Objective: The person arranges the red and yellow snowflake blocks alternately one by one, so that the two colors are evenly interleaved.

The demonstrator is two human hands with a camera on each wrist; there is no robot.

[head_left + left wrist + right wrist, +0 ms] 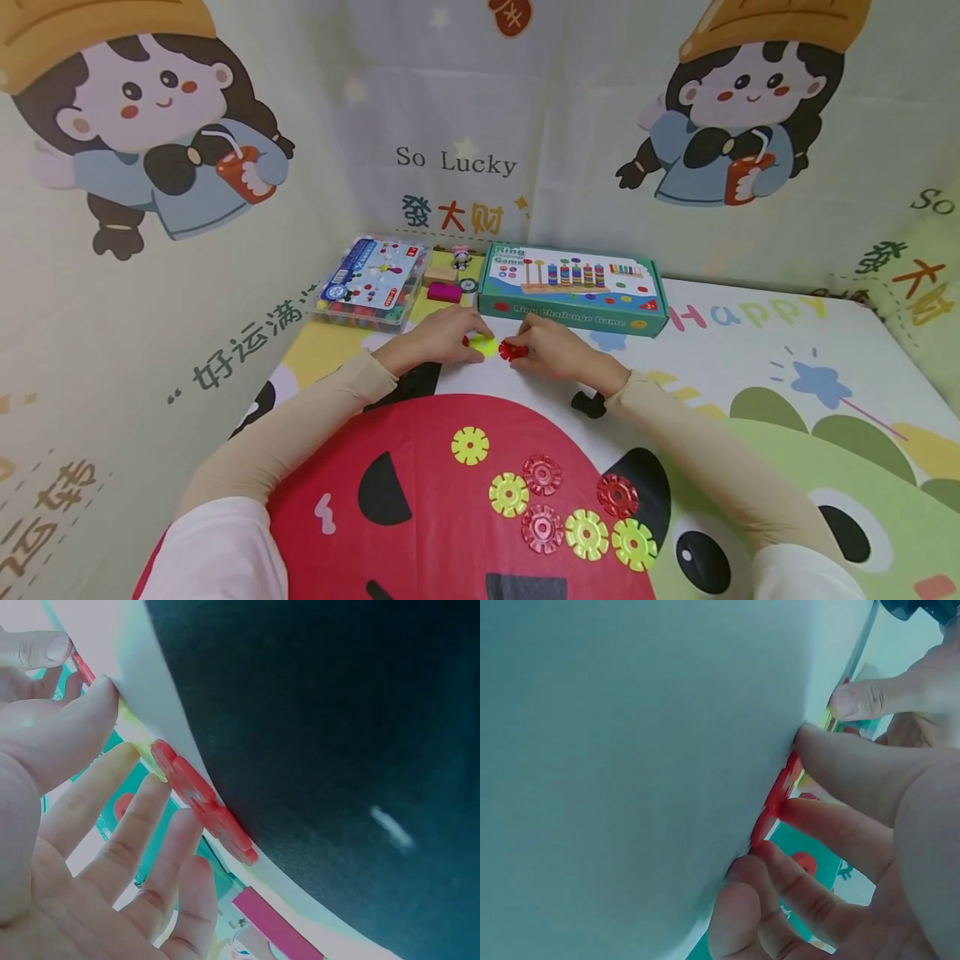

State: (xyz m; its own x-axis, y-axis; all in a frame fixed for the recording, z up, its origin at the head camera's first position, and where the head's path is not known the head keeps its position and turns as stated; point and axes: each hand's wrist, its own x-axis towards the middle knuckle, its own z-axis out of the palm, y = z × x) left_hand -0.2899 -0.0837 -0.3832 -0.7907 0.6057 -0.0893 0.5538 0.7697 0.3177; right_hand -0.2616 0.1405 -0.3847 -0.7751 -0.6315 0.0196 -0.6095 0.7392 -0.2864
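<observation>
"Notched discs, four yellow and three red, lie loose nearest us on the printed tablecloth. What worries us there?"

"A low sleeve, we judge: should a forearm dip while drawing back, it could scatter them."

"And past them, at the hands?"

"We see the left hand pinching a yellow disc between thumb and forefinger, its other fingers spread. The right hand pinches a red disc between thumb and fingertips. Those two discs face each other, rim to rim, between the hands; whether they touch, we cannot tell."

"Our left wrist view shows another red disc."

"It sits beside the yellow one, just at the left hand's fingertips. If their notches are only half seated, we think a shove from the right could tilt or pop it loose; misaligned notches could make the facing pair slip. How firmly anything joins, we cannot tell."

"Farther back?"

"Just beyond the hands we find a Ring Challenge Game box, close enough to bump if a push runs long, with a magenta block and a clear case to its left. Behind them hangs a backdrop lettered 'So Lucky.'"
</observation>
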